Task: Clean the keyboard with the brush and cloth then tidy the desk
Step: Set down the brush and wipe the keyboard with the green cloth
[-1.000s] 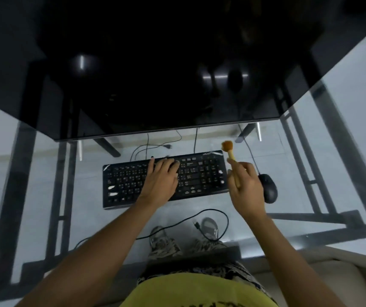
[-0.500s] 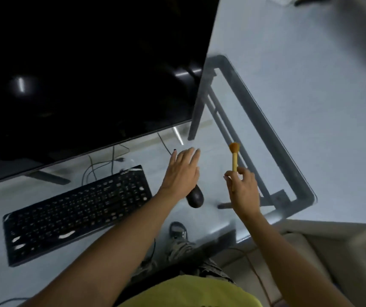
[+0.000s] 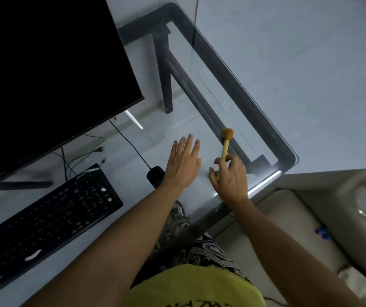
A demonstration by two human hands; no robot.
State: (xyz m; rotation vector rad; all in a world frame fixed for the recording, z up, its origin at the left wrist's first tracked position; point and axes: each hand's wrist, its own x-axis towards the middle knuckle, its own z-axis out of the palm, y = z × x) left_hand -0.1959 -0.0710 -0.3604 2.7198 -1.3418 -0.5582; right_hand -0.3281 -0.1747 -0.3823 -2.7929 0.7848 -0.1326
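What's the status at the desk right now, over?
Right hand grips brush. Left hand open above mouse. Keyboard untouched, left of both. No cloth in view.

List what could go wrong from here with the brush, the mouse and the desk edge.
1. The right hand holds the brush close to the glass desk's corner; set down there, it may roll off.
2. The left hand hovers open, partly hiding the mouse; it might knock the mouse or tug its cable.
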